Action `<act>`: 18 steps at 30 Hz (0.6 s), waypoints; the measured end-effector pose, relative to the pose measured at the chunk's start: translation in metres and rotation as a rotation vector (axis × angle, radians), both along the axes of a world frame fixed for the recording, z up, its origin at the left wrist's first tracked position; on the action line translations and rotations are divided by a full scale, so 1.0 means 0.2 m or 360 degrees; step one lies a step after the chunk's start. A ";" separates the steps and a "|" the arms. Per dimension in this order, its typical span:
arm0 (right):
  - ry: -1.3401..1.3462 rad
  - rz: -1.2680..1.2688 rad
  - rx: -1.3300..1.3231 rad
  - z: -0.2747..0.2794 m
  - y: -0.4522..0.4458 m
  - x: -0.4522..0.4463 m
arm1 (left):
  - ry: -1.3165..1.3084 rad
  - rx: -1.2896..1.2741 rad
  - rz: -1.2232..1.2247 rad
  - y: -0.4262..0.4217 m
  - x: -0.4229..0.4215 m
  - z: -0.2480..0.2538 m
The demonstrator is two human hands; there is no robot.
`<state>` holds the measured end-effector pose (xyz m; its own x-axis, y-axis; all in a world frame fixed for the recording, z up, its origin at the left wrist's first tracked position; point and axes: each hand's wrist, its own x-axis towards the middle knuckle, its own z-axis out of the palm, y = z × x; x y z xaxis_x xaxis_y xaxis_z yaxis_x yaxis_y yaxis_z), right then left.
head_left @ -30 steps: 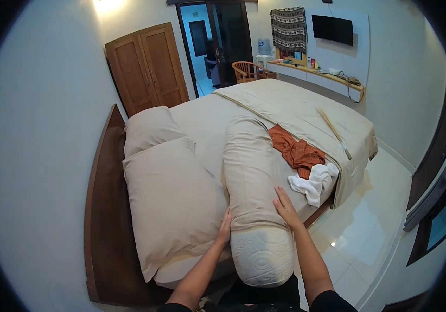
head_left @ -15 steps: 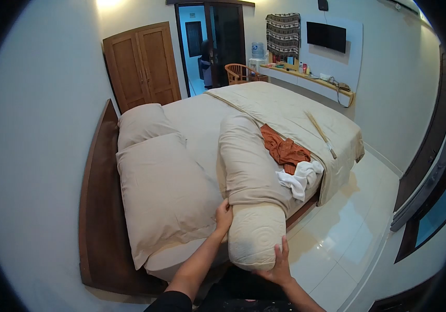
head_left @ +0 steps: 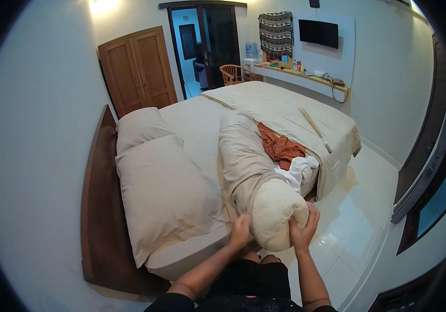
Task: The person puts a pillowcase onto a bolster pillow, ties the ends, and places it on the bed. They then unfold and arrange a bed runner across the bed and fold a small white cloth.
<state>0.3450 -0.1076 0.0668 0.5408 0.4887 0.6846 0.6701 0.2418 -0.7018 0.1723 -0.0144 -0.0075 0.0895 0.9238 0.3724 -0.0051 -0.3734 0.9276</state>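
A long bolster (head_left: pixel 277 216) lies on the near side of the bed, its quilted cream end bare and bent toward the right. A beige cover (head_left: pixel 241 151) wraps the rest of it, bunched near the bare end. My right hand (head_left: pixel 304 227) grips the right side of the bare end, thumb pressed into it and fingers curled round. My left hand (head_left: pixel 240 230) is closed at the left edge of the bolster beside the cover's rim; what its fingers hold is too blurred to make out.
Two beige pillows (head_left: pixel 168 192) lean by the wooden headboard (head_left: pixel 98 208). Beyond the bolster are orange cloth (head_left: pixel 284 150), white cloth (head_left: pixel 302 171) and a stick broom (head_left: pixel 315 130) on the bed (head_left: pixel 197 114). A person (head_left: pixel 200 65) stands in the far doorway.
The bolster's bare end has swung right and bent upward. My right hand has moved up and right with it, now gripping it; my left hand has shifted slightly right and down.
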 end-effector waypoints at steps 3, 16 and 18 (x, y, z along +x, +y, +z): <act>-0.0079 0.0041 -0.0042 0.04 0.00 0.00 | -0.0230 -0.0116 -0.0198 -0.21 -0.03 0.15; -0.0499 0.0398 -0.0095 0.03 -0.10 -0.41 | 0.0404 0.0547 0.0373 0.18 -0.32 0.30; -0.0509 0.0399 -0.0099 0.02 -0.10 -0.42 | 0.0695 0.0167 0.0219 0.00 -0.35 0.35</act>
